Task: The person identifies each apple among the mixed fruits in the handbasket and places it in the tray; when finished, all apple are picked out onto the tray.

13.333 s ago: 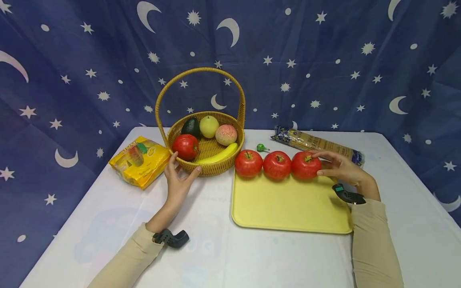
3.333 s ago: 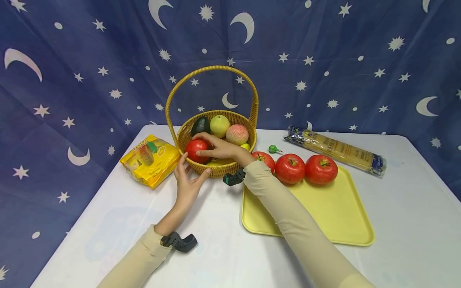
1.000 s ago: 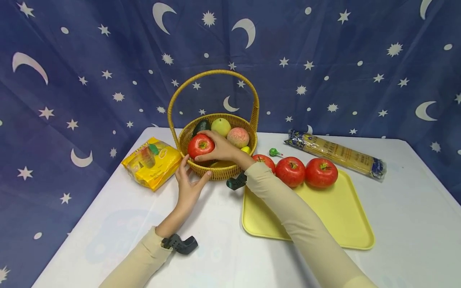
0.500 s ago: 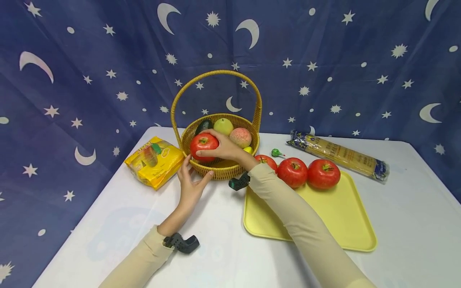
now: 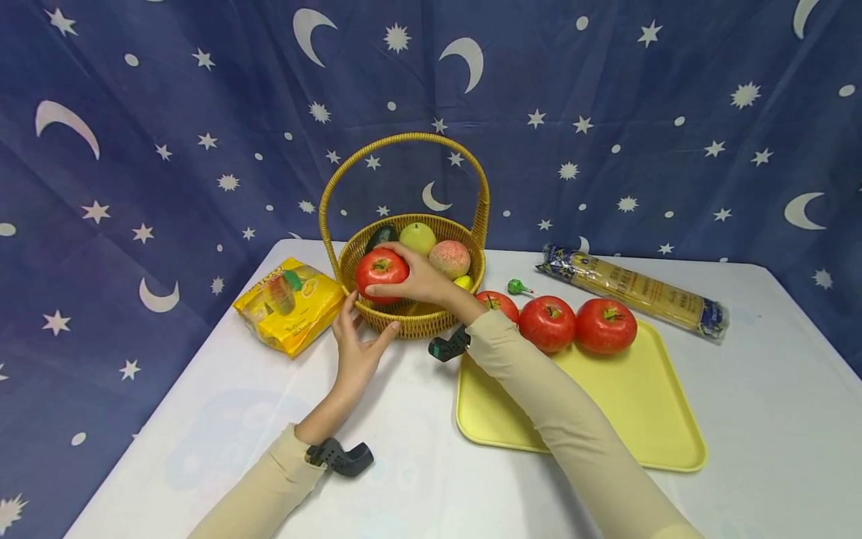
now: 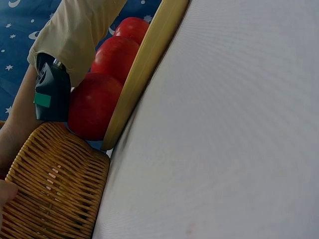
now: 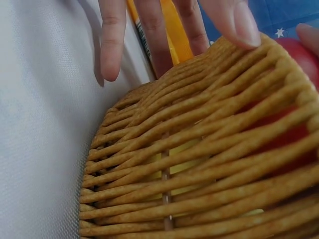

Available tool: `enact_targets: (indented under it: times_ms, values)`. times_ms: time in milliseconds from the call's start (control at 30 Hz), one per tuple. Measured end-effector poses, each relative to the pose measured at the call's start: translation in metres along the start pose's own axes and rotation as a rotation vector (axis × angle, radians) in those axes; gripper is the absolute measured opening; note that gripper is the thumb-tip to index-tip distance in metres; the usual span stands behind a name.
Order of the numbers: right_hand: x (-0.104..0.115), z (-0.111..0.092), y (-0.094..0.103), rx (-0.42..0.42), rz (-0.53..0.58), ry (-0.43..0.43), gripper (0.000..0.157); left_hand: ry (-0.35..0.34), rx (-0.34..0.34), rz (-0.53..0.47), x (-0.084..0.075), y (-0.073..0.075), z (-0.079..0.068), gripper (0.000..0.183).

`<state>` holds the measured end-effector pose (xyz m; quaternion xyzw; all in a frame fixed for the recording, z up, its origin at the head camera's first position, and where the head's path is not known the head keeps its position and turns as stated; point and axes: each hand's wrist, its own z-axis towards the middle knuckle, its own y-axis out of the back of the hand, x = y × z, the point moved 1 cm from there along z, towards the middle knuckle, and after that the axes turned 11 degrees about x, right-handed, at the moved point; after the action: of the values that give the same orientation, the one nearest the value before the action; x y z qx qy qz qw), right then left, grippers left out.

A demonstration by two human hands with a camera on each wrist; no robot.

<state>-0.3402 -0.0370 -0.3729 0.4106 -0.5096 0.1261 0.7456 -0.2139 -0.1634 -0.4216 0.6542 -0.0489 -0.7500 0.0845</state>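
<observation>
My right hand reaches over the front of the wicker basket and grips a red apple with thumb and fingers. The apple's stem end faces up, at the basket's left side. My left hand touches the basket at its front left, thumb against the wall and fingers spread. In the right wrist view, the left thumb lies at the rim while other fingers hang fairly straight beside it. Inside the basket sit an avocado, a pear, a peach and a partly hidden banana.
Three more red apples stand in a row along the back of a yellow tray, under the right forearm's far side. Behind them lie a green lollipop and a noodle packet. A yellow bag lies left of the basket.
My right hand has left the rightmost tray apple and crossed to the basket. It has gripped the apple there and turned it stem-up. The left hand keeps its place; the last half-second shows almost no motion.
</observation>
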Motion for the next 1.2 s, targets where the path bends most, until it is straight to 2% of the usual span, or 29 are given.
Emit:
enact_targets:
  times_ms: [233, 500, 867, 1200]
  values:
    - [0.002, -0.003, 0.000, 0.030, 0.004, 0.006, 0.081, -0.008, 0.003, -0.005, 0.000, 0.000, -0.001, 0.083]
    - [0.009, -0.012, 0.002, 0.062, 0.037, 0.055, 0.077, -0.010, 0.016, -0.005, 0.000, -0.001, -0.001, 0.083]
    - [0.011, -0.021, -0.001, 0.010, 0.049, 0.096, 0.076, -0.019, -0.001, 0.020, 0.000, 0.000, -0.002, 0.082]
    - [0.013, -0.029, -0.001, 0.000, 0.073, 0.127, 0.075, -0.018, -0.003, 0.016, 0.001, 0.000, -0.001, 0.081]
